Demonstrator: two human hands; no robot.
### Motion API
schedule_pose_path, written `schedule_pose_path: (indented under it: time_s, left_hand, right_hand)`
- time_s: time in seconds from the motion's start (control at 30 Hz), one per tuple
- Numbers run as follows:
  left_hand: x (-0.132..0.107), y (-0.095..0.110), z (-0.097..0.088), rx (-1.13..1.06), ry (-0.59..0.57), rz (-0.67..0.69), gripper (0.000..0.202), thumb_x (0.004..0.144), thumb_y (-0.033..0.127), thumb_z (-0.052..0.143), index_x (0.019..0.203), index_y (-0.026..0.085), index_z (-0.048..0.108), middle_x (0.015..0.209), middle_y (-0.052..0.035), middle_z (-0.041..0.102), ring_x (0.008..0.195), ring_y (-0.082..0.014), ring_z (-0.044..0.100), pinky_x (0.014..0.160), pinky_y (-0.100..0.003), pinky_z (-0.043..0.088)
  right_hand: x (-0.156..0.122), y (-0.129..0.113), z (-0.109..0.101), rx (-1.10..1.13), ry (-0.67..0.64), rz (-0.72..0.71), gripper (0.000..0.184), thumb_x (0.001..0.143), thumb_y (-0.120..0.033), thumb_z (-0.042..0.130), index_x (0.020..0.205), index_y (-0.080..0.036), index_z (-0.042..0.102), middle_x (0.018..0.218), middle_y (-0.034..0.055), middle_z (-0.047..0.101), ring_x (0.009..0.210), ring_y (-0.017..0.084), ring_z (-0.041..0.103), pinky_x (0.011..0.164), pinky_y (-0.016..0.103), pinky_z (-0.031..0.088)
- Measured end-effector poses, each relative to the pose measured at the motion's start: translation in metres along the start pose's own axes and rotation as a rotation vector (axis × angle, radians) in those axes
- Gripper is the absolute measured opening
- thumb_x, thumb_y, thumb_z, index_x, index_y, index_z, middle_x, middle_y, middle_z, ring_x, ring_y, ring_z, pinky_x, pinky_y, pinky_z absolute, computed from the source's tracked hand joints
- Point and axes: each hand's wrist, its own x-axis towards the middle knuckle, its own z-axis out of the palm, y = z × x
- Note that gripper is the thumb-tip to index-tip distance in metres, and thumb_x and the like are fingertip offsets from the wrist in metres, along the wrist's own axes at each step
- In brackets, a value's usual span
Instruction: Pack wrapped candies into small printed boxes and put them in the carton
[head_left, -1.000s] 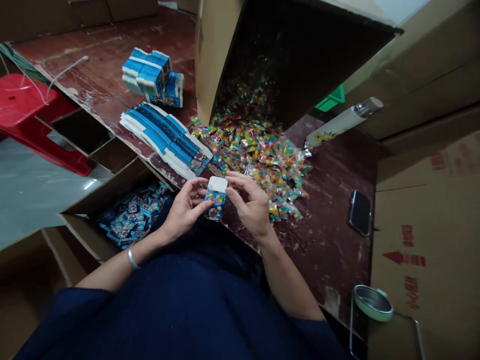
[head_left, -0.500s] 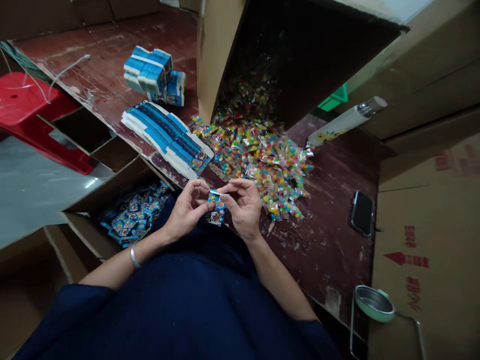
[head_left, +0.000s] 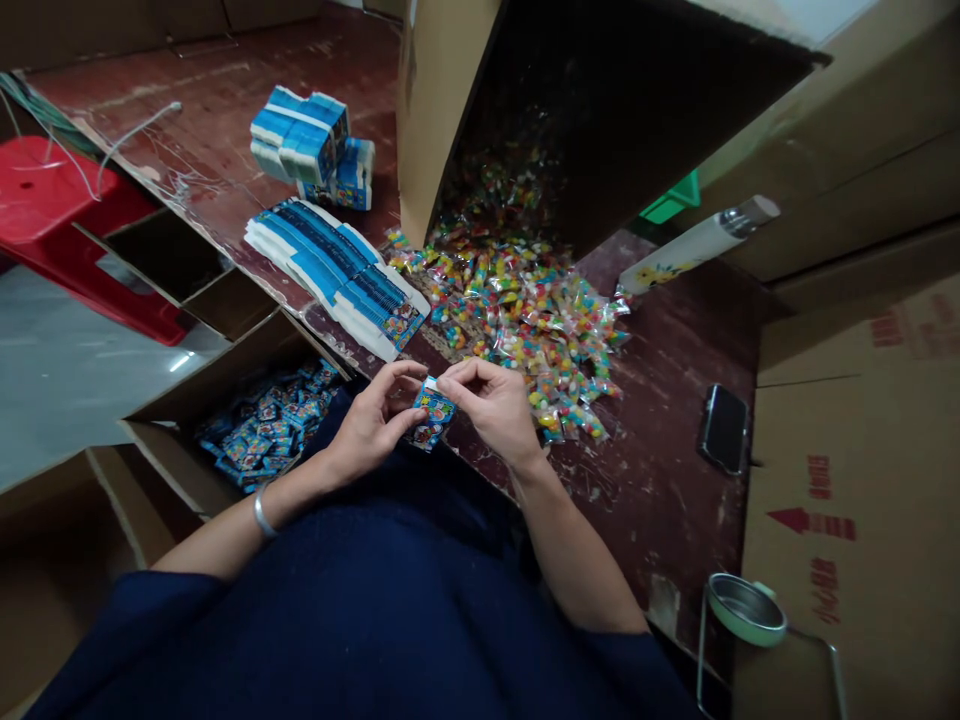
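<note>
Between my hands, over the table's near edge, is a small blue printed candy box (head_left: 433, 413). My left hand (head_left: 379, 412) grips its left side between thumb and fingers. At its top end, the thumb and fingers of my right hand (head_left: 491, 405) pinch the white flap. Just beyond lies a fanned row of flat blue-and-white boxes (head_left: 330, 270). Clear packets of colourful candy (head_left: 525, 320) spill from a tipped carton (head_left: 421, 120) in front of my right hand. Left of my left hand, a carton on a lower level holds many small blue boxes (head_left: 274, 425).
Banded stacks of flat boxes (head_left: 300, 135) stand at the back left. A white flask (head_left: 675, 255) leans near a green bin (head_left: 671, 200). To the right are a phone (head_left: 725, 428), a cup holder (head_left: 746, 610) and a large carton (head_left: 862, 480). A red stool (head_left: 67, 200) is at left.
My right hand has turned and closed in on the top of the candy box, its fingers now pressing the flap. The box has tilted slightly; my left hand keeps its grip.
</note>
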Motion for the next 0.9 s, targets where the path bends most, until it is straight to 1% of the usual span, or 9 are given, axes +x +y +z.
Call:
schedule_pose_path:
  time_s: [0.1, 0.27, 0.33, 0.43, 0.47, 0.53, 0.63, 0.73, 0.9]
  left_hand:
    - [-0.001, 0.000, 0.000, -0.041, -0.009, -0.016, 0.040, 0.089, 0.027, 0.072, 0.127, 0.022, 0.062, 0.107, -0.0053, 0.070, 0.095, -0.0184, 0.071, 0.085, -0.029, 0.061]
    - [0.000, -0.004, -0.006, -0.033, -0.001, -0.056, 0.027, 0.087, 0.029, 0.074, 0.111, 0.018, 0.069, 0.105, -0.0058, 0.073, 0.089, -0.0171, 0.070, 0.081, -0.027, 0.059]
    - [0.003, 0.000, -0.017, 0.027, -0.084, -0.090, 0.025, 0.087, 0.028, 0.072, 0.109, 0.017, 0.070, 0.102, -0.0054, 0.073, 0.081, -0.0158, 0.070, 0.076, -0.027, 0.058]
    - [0.008, 0.015, -0.050, 0.232, -0.249, -0.154, 0.025, 0.088, 0.026, 0.067, 0.112, 0.019, 0.070, 0.101, -0.0050, 0.073, 0.076, -0.0165, 0.070, 0.072, -0.028, 0.057]
    - [0.010, 0.021, -0.065, 0.341, -0.247, -0.159, 0.025, 0.089, 0.026, 0.065, 0.113, 0.020, 0.070, 0.099, -0.0049, 0.074, 0.079, -0.0183, 0.071, 0.073, -0.029, 0.058]
    - [0.012, 0.030, -0.095, 0.597, -0.183, -0.125, 0.023, 0.088, 0.024, 0.064, 0.109, 0.021, 0.072, 0.103, -0.0058, 0.075, 0.091, -0.0219, 0.072, 0.083, -0.033, 0.058]
    - [0.012, 0.035, -0.124, 0.861, -0.064, -0.067, 0.034, 0.085, 0.029, 0.069, 0.119, 0.023, 0.072, 0.116, -0.0084, 0.074, 0.108, -0.0270, 0.069, 0.101, -0.042, 0.054]
    - [0.012, 0.033, -0.126, 0.851, 0.016, -0.052, 0.043, 0.089, 0.037, 0.068, 0.128, 0.021, 0.067, 0.123, -0.0108, 0.072, 0.113, -0.0277, 0.068, 0.102, -0.044, 0.053]
    - [0.016, 0.029, -0.108, 0.671, -0.041, -0.096, 0.028, 0.090, 0.039, 0.067, 0.107, 0.017, 0.071, 0.104, -0.0075, 0.077, 0.094, -0.0230, 0.070, 0.089, -0.039, 0.055]
  right_hand:
    - [-0.006, 0.000, 0.003, -0.077, 0.009, -0.106, 0.029, 0.092, -0.044, 0.075, 0.071, -0.023, 0.071, 0.086, 0.0036, 0.077, 0.079, 0.020, 0.071, 0.075, 0.035, 0.058]
    - [-0.020, 0.003, 0.002, -0.176, -0.034, -0.221, 0.027, 0.102, -0.038, 0.062, 0.083, -0.025, 0.076, 0.099, 0.0057, 0.080, 0.093, 0.022, 0.074, 0.089, 0.039, 0.058]
    - [-0.021, 0.007, 0.001, -0.213, -0.092, -0.234, 0.028, 0.103, -0.039, 0.060, 0.084, -0.025, 0.077, 0.103, 0.0062, 0.080, 0.096, 0.023, 0.075, 0.090, 0.040, 0.059]
    - [-0.013, 0.018, 0.006, -0.325, -0.150, -0.247, 0.020, 0.100, -0.043, 0.065, 0.099, -0.026, 0.076, 0.110, 0.0070, 0.079, 0.102, 0.025, 0.074, 0.095, 0.042, 0.059]
    - [-0.007, 0.023, 0.011, -0.387, -0.134, -0.255, 0.020, 0.097, -0.042, 0.068, 0.107, -0.026, 0.074, 0.113, 0.0079, 0.078, 0.106, 0.027, 0.073, 0.097, 0.044, 0.059]
    - [0.009, 0.034, 0.024, -0.531, -0.072, -0.282, 0.032, 0.093, -0.038, 0.075, 0.121, -0.024, 0.069, 0.120, 0.0110, 0.076, 0.114, 0.030, 0.071, 0.102, 0.046, 0.057]
    - [0.034, 0.049, 0.045, -0.678, -0.086, -0.344, 0.035, 0.089, -0.031, 0.079, 0.119, -0.020, 0.066, 0.128, 0.0161, 0.072, 0.125, 0.032, 0.065, 0.110, 0.047, 0.053]
    - [0.051, 0.058, 0.057, -0.771, -0.111, -0.347, 0.030, 0.088, -0.027, 0.080, 0.112, -0.017, 0.066, 0.133, 0.0185, 0.069, 0.126, 0.033, 0.064, 0.109, 0.045, 0.052]
    - [0.058, 0.061, 0.056, -0.820, -0.136, -0.333, 0.020, 0.091, -0.025, 0.075, 0.107, -0.018, 0.066, 0.128, 0.0164, 0.073, 0.119, 0.033, 0.068, 0.102, 0.044, 0.055]
